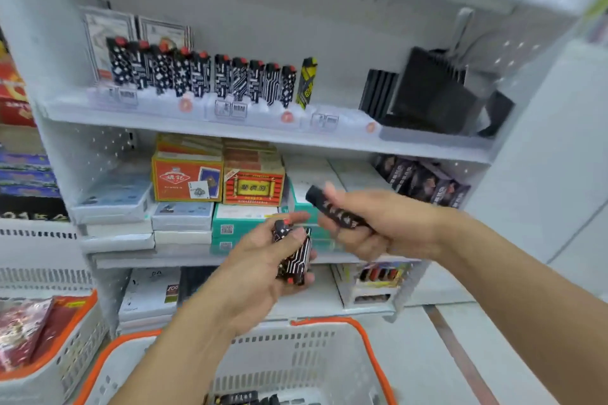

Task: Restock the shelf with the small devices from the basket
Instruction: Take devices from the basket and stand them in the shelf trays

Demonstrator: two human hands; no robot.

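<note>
My left hand (260,260) grips a bunch of small black devices (294,256) with white patterns and red tips, in front of the middle shelf. My right hand (371,223) holds one black patterned device (332,209), tilted, just right of the left hand. On the upper shelf (230,128) a row of several such devices (204,76) stands upright in white display trays, ending with a yellow-and-black one (306,82). The white basket with an orange rim (329,348) sits below my arms, with more devices (243,399) lying at its bottom.
Black boxes (427,92) fill the right end of the upper shelf. Orange and red card boxes (217,174) and flat white boxes crowd the middle shelf. A second orange-rimmed basket (42,348) with red packets stands at the lower left. A white wall borders the right.
</note>
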